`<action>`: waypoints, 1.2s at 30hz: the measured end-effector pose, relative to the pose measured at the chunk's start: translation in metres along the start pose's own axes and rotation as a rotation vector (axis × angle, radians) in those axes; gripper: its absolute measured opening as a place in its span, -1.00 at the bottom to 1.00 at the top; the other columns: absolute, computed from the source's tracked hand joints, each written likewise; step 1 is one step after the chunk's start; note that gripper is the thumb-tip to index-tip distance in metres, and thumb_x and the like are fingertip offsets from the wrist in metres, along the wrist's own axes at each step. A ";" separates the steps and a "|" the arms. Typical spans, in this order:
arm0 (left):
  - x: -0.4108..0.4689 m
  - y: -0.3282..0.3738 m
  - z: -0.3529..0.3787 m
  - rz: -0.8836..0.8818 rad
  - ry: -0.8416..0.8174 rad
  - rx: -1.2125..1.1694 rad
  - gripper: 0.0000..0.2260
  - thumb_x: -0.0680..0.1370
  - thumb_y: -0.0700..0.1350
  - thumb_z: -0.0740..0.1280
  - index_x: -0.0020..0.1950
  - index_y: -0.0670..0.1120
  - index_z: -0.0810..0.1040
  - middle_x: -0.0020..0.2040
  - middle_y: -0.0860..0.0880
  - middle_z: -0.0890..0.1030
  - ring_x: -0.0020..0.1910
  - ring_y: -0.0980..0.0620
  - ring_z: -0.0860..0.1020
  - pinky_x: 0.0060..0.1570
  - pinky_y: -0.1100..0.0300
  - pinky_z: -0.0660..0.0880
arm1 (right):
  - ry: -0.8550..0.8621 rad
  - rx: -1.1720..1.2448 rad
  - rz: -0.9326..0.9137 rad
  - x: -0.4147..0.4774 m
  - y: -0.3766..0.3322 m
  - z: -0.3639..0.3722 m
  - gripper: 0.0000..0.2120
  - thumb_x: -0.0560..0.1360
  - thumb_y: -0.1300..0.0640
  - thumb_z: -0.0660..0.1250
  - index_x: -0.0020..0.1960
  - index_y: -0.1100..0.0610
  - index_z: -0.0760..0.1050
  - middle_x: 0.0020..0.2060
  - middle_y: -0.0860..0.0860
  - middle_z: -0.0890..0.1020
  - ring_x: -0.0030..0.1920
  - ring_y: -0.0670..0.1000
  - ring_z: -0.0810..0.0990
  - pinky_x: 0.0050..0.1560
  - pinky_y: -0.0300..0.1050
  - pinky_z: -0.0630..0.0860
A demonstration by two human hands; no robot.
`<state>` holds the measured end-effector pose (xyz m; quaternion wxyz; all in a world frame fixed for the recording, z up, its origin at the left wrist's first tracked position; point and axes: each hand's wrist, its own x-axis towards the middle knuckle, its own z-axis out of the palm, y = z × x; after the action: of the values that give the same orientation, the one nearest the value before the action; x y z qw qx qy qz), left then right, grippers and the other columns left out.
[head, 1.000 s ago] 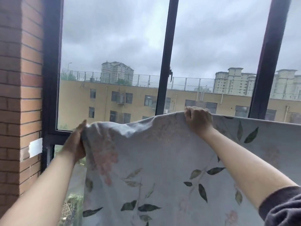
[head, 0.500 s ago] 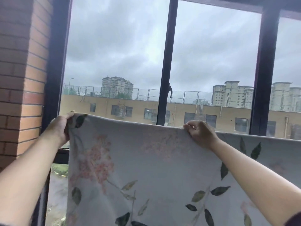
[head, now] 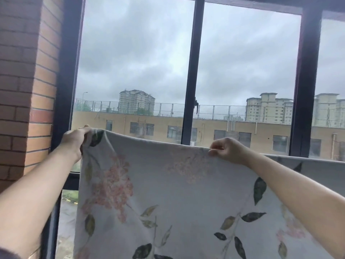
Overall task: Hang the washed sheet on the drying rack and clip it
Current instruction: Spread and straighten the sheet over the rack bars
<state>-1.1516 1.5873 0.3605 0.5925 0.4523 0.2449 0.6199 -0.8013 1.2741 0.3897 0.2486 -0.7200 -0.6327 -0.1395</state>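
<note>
Now sheet top edge pinched between both hands' fingers.

A single wide-angle view from the person's head faces forward and roughly level, through the dark-framed window toward the buildings outside, near enough that the sheet fills the frame's lower half.

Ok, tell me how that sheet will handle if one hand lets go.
Likely floppy: the sheet hangs in soft folds below the left hand and right hand gripping its top edge. Released, the left corner would probably drop. Possibly heavy from washing; dampness isn't visible.
</note>
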 end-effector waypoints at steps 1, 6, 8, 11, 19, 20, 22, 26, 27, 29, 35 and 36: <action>-0.002 0.000 0.002 0.005 -0.001 0.005 -0.91 0.52 -0.18 0.35 -0.18 -0.05 0.55 -0.22 0.00 0.54 -0.29 0.10 0.48 -0.31 0.23 0.41 | 0.080 -0.001 0.010 0.001 0.004 0.006 -0.81 0.52 0.10 0.35 -0.26 0.09 0.58 -0.42 -0.10 0.55 -0.37 -0.14 0.45 -0.23 -0.16 0.41; -0.003 0.019 0.020 0.142 0.051 0.007 -0.81 0.57 -0.15 0.29 -0.25 -0.05 0.48 -0.28 -0.02 0.51 -0.33 0.10 0.46 -0.30 0.22 0.42 | 0.311 -0.088 0.107 0.019 0.006 -0.009 -0.69 0.52 0.05 0.31 -0.40 -0.01 0.48 -0.47 -0.13 0.51 -0.33 -0.03 0.49 -0.19 -0.07 0.46; 0.009 0.025 0.025 0.133 0.053 0.137 -0.81 0.57 -0.12 0.29 -0.24 -0.07 0.51 -0.36 -0.03 0.58 -0.38 0.05 0.48 -0.32 0.21 0.42 | 0.279 -0.027 0.140 0.025 0.002 -0.020 -0.69 0.57 0.04 0.23 -0.32 -0.14 0.55 -0.38 -0.13 0.55 -0.22 -0.01 0.51 -0.09 -0.04 0.45; 0.038 0.010 0.017 0.000 0.079 0.271 -0.81 0.56 -0.12 0.30 0.07 -0.19 0.59 -0.07 -0.12 0.69 -0.16 0.00 0.61 -0.15 0.18 0.49 | 0.008 -0.210 0.235 0.023 -0.002 -0.018 -0.54 0.63 -0.15 -0.04 0.17 0.04 0.55 0.15 0.11 0.60 0.20 0.11 0.52 0.28 0.06 0.38; 0.019 -0.025 0.017 0.030 0.271 0.407 -0.72 0.56 -0.08 0.31 0.18 -0.23 0.56 0.10 -0.14 0.58 0.04 -0.11 0.55 -0.03 0.11 0.43 | 0.186 -0.285 0.083 -0.004 0.010 0.006 -0.62 0.61 -0.08 0.11 -0.33 0.00 0.42 -0.32 -0.04 0.54 -0.22 0.09 0.57 -0.18 -0.06 0.47; 0.009 -0.025 0.022 0.088 0.305 0.433 -0.73 0.58 -0.09 0.27 0.17 -0.24 0.56 0.10 -0.16 0.58 0.05 -0.12 0.54 -0.03 0.13 0.41 | 0.279 -0.266 0.073 -0.005 0.015 0.006 -0.61 0.60 -0.06 0.15 -0.39 0.00 0.36 -0.38 -0.02 0.56 -0.26 0.13 0.59 -0.19 -0.02 0.51; -0.006 -0.030 0.027 0.154 0.358 0.541 -0.76 0.59 -0.13 0.23 0.15 -0.22 0.56 0.12 -0.18 0.58 0.09 -0.19 0.54 0.06 0.10 0.46 | 0.359 -0.261 0.077 -0.009 0.019 0.007 -0.59 0.59 -0.08 0.16 -0.41 0.00 0.35 -0.41 0.03 0.57 -0.28 0.17 0.59 -0.21 0.00 0.51; -0.025 -0.060 0.032 0.055 0.291 0.710 -0.76 0.51 -0.16 0.35 0.15 -0.19 0.52 0.15 -0.22 0.57 0.14 -0.22 0.53 0.10 0.04 0.45 | 0.361 -0.447 -0.039 -0.021 0.025 0.019 -0.54 0.58 -0.19 -0.02 -0.05 0.03 0.57 -0.17 0.12 0.68 -0.10 0.20 0.62 -0.19 -0.08 0.29; -0.030 -0.070 0.035 0.022 0.273 0.754 -0.73 0.51 -0.15 0.35 0.18 -0.21 0.49 0.18 -0.24 0.55 0.17 -0.23 0.51 0.12 0.04 0.43 | 0.363 -0.467 -0.052 -0.023 0.026 0.019 -0.50 0.54 -0.21 -0.07 -0.02 0.03 0.56 -0.16 0.13 0.68 -0.10 0.20 0.62 -0.19 -0.08 0.28; -0.040 -0.087 0.046 -0.100 0.166 0.877 -0.62 0.55 -0.18 0.29 0.33 -0.25 0.37 0.31 -0.30 0.44 0.28 -0.27 0.42 0.22 0.01 0.37 | 0.348 -0.457 -0.040 -0.025 0.026 0.019 -0.49 0.51 -0.21 -0.11 -0.03 0.04 0.52 -0.15 0.13 0.67 -0.10 0.19 0.61 -0.18 -0.07 0.27; -0.110 -0.122 0.132 0.035 -0.272 1.079 -0.52 0.61 -0.02 0.15 0.47 -0.20 0.18 0.46 -0.25 0.24 0.37 -0.20 0.30 0.31 0.01 0.30 | 0.290 -0.447 -0.027 -0.029 0.025 0.011 -0.58 0.61 -0.15 -0.05 -0.05 0.07 0.47 -0.15 0.12 0.65 -0.10 0.17 0.60 -0.17 -0.07 0.27; -0.127 -0.120 0.153 0.168 -0.377 1.015 -0.64 0.63 -0.02 0.13 0.36 -0.16 0.34 0.35 -0.21 0.40 0.24 -0.14 0.42 0.16 0.07 0.38 | 0.300 -0.445 -0.010 -0.031 0.028 0.009 -0.60 0.63 -0.11 -0.03 0.02 0.08 0.51 -0.14 0.12 0.66 -0.08 0.17 0.61 -0.16 -0.07 0.30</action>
<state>-0.9740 1.4516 0.2977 0.2820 0.8027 0.3658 0.3773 -0.7799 1.2509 0.3610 0.1747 -0.7251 -0.5459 -0.3816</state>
